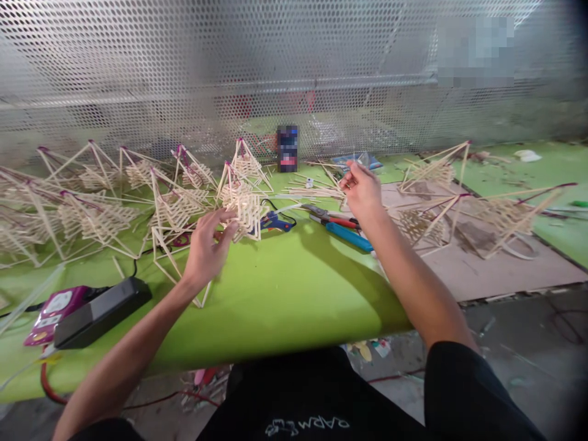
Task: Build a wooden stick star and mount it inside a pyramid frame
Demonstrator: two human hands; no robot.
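Observation:
My left hand (209, 242) grips a pale stick lattice frame (241, 205) by its near edge, fingers closed on it above the green table (275, 294). My right hand (362, 190) reaches out to a pile of loose thin sticks (316, 190), its fingertips pinched together on something I cannot make out. A blue glue gun (275, 222) lies just right of the held frame. Pliers with red and blue handles (340, 228) lie under my right forearm.
Several finished stick frames (92, 208) crowd the table's left and back. More frames (482, 211) rest on a brown board at the right. A black box (101, 312) and a pink device (55, 309) sit near the front left edge. A perforated metal screen (294, 73) closes the back.

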